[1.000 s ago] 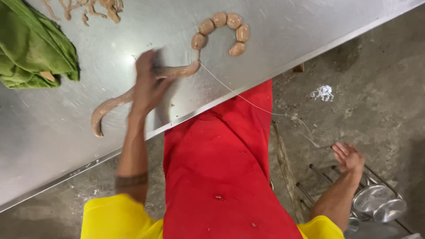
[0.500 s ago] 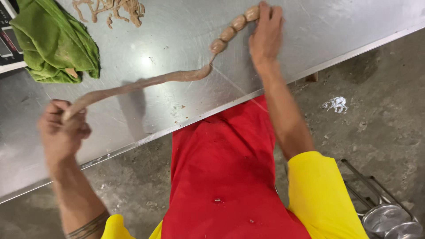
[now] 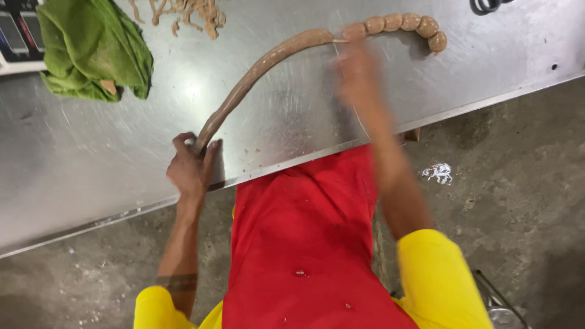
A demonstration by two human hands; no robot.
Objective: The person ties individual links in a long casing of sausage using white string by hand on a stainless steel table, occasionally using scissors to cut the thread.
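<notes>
Pinching the loose end of a long, soft, pale-brown filled sausage casing (image 3: 256,70) with my left hand (image 3: 190,167), grip clamped on it at left of centre. It arcs across the shiny steel counter (image 3: 91,176) to the twisted links (image 3: 405,25) at the top. My right hand (image 3: 356,76) is blurred just below the first link; can't tell its grip. Looks limp, slick and easy to burst, so I'd hold the unfilled end or the twists.
</notes>
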